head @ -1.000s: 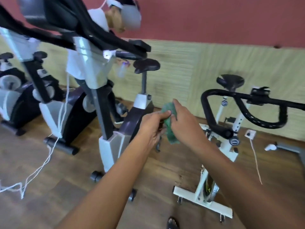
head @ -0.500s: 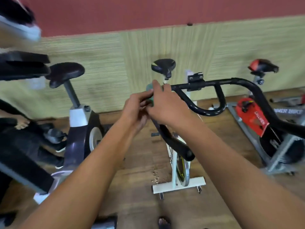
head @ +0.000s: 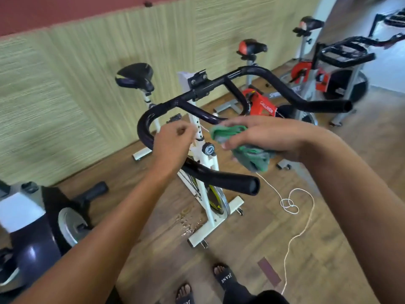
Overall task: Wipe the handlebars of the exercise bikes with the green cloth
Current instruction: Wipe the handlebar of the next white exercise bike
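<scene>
We stand over a white exercise bike [head: 206, 172] with both arms stretched out ahead of us. Our right hand [head: 269, 137] carries the green cloth [head: 247, 150], bunched up; the fingers [head: 235, 125] are spread flat over the top of it while the thumb presses in from below, so the cloth is pinched in that grasp and its loose end hangs down under the palm. The cloth sits in the air just right of the bike's adjustment knob [head: 208, 149] and close in front of the inner loop of the black handlebars [head: 219, 84], apart from the bars as far as we can tell.

Our left hand [head: 173, 145] is curled into a loose fist with nothing in it, hovering in front of the near left curve of the handlebars; we cannot tell whether it touches the bar. The near grip end [head: 247, 185] points toward us, and the far grip end [head: 341, 106] points off to the right.

Behind the bars rises a black saddle [head: 134, 76]. To the right stands a red and grey bike [head: 306, 84] with a red-and-black saddle [head: 252, 47]. At the left edge is a dark upright bike [head: 39, 227]. A white cord [head: 291, 205] lies looped on the wooden floor [head: 328, 249], and our sandalled feet [head: 223, 277] show at the bottom. No container is in sight.
</scene>
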The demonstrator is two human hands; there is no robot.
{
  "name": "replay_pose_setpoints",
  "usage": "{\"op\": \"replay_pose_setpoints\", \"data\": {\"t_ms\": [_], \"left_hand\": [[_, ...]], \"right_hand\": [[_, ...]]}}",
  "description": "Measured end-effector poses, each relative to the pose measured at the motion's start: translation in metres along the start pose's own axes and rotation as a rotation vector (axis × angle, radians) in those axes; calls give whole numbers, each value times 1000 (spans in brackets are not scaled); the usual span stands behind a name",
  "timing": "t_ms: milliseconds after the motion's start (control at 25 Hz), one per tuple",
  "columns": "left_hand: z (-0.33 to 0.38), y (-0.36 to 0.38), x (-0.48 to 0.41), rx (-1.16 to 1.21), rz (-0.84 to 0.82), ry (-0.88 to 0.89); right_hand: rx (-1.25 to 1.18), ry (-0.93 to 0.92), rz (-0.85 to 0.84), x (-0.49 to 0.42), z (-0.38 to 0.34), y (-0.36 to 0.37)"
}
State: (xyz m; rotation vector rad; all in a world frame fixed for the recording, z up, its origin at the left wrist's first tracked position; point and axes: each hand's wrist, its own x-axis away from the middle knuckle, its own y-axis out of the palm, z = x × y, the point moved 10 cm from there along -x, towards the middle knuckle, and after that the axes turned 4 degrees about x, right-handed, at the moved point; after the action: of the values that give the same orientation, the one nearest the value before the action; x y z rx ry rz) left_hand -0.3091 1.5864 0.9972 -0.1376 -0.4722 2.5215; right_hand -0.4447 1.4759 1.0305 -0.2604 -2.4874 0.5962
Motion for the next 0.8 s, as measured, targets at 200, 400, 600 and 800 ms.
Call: {"op": "replay_pose_setpoints", "data": {"t_ms": [200,400,600,800], "left_hand": [[-30,-71,-28,-364,356,79],[-82,-67,-79,-115,190,-174],[-100,-65,-88,101,265,-202],[-93,-68,-84,27,303,-176]], "right_hand": [[303,77,-161,25,22,36],[217,89,-195,19,22,47],[108,102,-389,-24,29,73],[46,-84,-388,-85,6,106]]}}
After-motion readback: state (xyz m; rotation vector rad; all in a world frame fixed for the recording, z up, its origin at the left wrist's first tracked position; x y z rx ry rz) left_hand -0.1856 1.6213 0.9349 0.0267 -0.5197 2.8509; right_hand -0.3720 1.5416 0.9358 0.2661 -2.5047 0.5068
